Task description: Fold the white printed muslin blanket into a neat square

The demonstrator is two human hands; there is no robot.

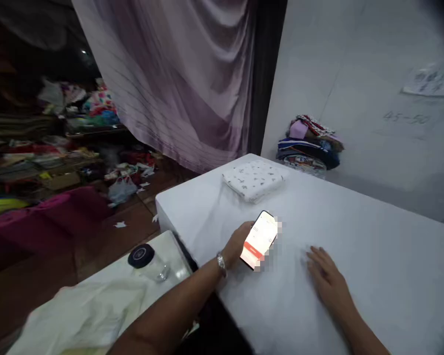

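My left hand [240, 242] is closed around a smartphone [259, 237], held over the white table [373, 231]. The phone's screen is lit white with an orange-red bar near its lower end; one side of it is blurred out by pixelation. A metal bracelet [221, 264] circles my left wrist. To the right of the phone, my right hand [326, 276] is over the white tabletop with its fingers apart, holding nothing. Beyond the phone lies a folded white cloth [254, 178] with a small grey print, near the table's far corner.
On a lower pale surface at left lie a clear jar with a black lid [148, 261] and cream fabric [89, 313]. Folded textiles [309, 143] are stacked beyond the table. A mauve curtain [192, 74] hangs behind; cluttered shelves and magenta rolls [55, 214] stand far left.
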